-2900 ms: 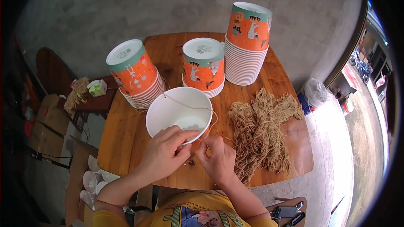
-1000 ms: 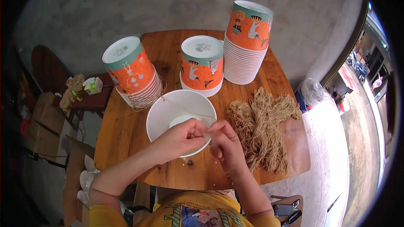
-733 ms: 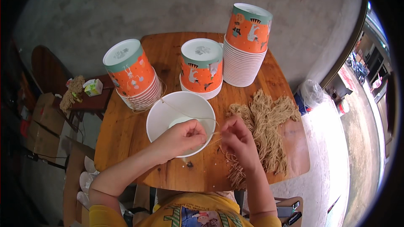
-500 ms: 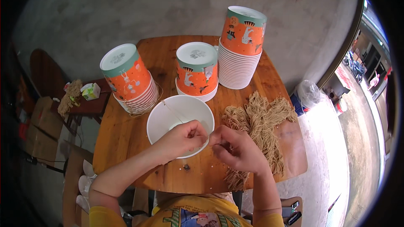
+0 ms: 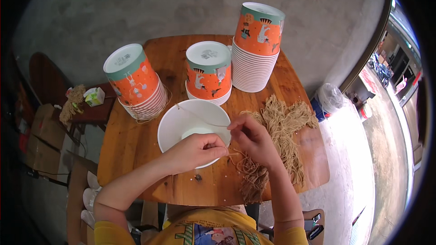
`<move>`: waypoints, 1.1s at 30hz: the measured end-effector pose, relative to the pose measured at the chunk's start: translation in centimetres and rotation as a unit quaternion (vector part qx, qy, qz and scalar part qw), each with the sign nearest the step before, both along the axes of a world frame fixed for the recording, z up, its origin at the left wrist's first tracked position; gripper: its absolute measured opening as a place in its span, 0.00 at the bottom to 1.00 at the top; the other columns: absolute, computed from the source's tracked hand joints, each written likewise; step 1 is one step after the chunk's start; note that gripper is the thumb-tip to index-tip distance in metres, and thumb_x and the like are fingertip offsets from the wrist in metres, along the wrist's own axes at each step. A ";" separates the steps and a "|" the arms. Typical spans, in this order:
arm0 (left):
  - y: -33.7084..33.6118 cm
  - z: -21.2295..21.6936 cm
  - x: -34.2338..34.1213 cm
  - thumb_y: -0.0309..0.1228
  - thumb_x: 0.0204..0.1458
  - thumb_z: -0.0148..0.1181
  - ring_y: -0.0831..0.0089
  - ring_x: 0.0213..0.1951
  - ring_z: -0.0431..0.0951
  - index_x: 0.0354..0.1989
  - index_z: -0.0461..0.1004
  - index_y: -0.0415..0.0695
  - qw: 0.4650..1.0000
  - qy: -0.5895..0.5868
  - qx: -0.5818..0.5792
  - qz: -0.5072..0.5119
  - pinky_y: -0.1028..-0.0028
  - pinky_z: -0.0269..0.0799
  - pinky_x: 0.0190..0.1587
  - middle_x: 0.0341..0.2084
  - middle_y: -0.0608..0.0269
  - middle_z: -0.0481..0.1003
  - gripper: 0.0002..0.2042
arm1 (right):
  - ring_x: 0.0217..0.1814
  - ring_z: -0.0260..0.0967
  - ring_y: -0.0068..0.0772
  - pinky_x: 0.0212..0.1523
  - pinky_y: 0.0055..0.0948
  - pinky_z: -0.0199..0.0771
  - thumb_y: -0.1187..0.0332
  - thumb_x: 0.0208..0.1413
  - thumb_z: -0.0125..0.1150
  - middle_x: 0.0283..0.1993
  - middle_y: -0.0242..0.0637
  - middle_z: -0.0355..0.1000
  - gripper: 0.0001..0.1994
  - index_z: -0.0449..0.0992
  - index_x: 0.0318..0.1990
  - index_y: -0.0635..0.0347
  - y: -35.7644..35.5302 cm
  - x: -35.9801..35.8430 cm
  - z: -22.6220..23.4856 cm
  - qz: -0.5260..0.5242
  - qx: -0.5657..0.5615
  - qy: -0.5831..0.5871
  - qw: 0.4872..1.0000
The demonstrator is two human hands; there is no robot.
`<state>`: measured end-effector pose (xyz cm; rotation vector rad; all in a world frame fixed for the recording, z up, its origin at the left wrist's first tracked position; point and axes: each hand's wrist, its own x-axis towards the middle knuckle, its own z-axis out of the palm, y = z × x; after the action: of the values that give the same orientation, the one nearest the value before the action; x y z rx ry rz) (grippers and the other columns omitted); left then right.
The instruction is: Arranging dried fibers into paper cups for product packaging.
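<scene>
Bucket [image 5: 169,131] is being borne mouth-up on tabletop [image 5: 213,188], a bit L of mid, btwn far & near edges. At its R rim, a bit of string [image 5: 204,120] is being pinched by L hand [image 5: 200,151], thumb & finger pressed together. Stretch over bucket mouth is being met by R hand [image 5: 255,139], fingers curled; can't tell if pinched. Yarn [image 5: 286,122] is being borne nr R edge, 3 upturned stacks [image 5: 209,79] twd far edge, tallest by far R corner.

Daylight from right, dim left, floor [image 5: 349,159] glaring (nearly white), bent edges
</scene>
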<state>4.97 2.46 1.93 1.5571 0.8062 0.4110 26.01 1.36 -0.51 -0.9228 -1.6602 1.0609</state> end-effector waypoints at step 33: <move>0.9 0.4 -0.1 0.27 0.57 0.54 0.82 0.30 0.70 0.41 0.73 0.40 0.988 -0.061 -0.140 0.015 0.82 0.67 0.34 0.29 0.69 0.71 0.07 | 0.28 0.65 0.33 0.28 0.30 0.70 0.73 0.46 0.69 0.27 0.32 0.64 0.12 0.79 0.40 0.50 -6.1 -3.4 -1.4 -0.214 0.205 -0.178 0.938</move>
<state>4.89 3.39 2.35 1.2477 0.7579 0.3935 22.63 -4.74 -1.90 -1.1656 -1.7652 0.2445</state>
